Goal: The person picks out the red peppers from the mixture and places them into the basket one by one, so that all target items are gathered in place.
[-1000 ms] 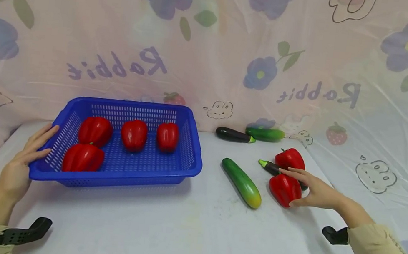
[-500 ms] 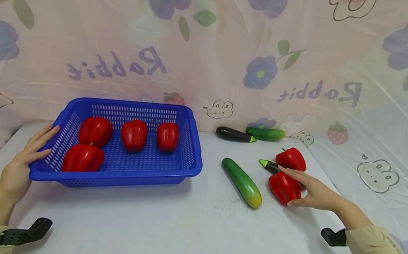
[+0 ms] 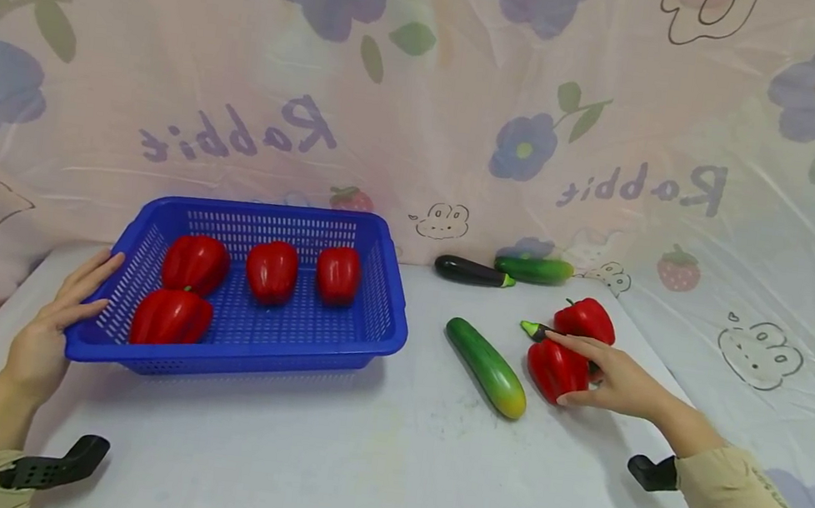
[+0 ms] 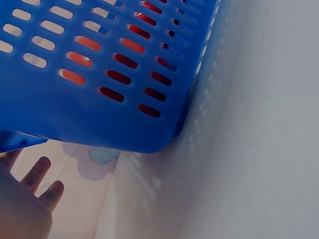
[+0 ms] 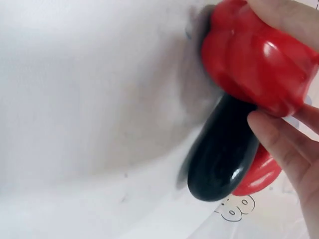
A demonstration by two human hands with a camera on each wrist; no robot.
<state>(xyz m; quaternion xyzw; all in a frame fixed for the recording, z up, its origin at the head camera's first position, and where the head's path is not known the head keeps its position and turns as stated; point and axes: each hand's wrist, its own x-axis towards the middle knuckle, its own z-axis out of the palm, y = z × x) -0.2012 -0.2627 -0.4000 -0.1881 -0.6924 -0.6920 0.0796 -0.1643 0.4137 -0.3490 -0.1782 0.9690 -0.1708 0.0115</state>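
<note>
My right hand holds a red bell pepper between thumb and fingers, at the right of the table. Under and behind that pepper lies a dark eggplant, its green stem end showing on the left in the head view. Just beyond is another red bell pepper. At the left, my left hand rests with extended fingers on the left rim of a blue plastic basket. Several red bell peppers lie inside the basket.
A green cucumber-like vegetable with a yellowish end lies between the basket and my right hand. Near the back edge are another eggplant and a second green one. A printed curtain hangs behind the white tabletop.
My right hand has shifted slightly left with the red bell pepper, which now covers more of the eggplant in the head view. The left hand and basket keep their places.
</note>
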